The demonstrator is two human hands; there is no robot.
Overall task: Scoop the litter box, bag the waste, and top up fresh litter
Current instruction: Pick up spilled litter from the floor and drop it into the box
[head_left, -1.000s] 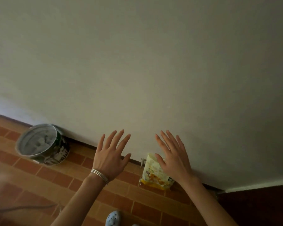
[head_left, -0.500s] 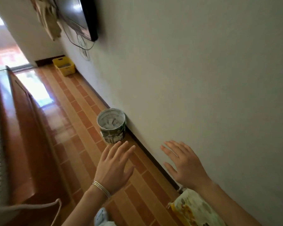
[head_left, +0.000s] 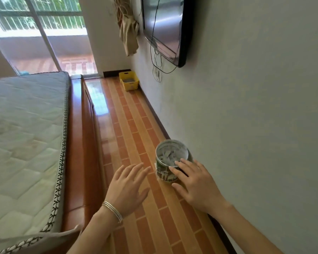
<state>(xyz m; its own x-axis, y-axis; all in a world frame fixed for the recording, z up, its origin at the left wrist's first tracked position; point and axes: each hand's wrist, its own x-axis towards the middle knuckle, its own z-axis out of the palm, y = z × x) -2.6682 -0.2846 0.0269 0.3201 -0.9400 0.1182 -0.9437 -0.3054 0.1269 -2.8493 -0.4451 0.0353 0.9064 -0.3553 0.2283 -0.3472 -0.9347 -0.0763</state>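
The yellow litter box (head_left: 129, 81) sits on the floor (head_left: 136, 129) at the far end of the wall, long axis along the baseboard, open side up, grey litter inside. Nearer, an upright tin (head_left: 171, 158) holds pale scraps. Both hands, left (head_left: 128, 187) and right (head_left: 193, 184), are spread flat and empty.

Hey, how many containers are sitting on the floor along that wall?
2: a round tin near the right hand, and a yellow bin in the far corner. Others may be out of view.
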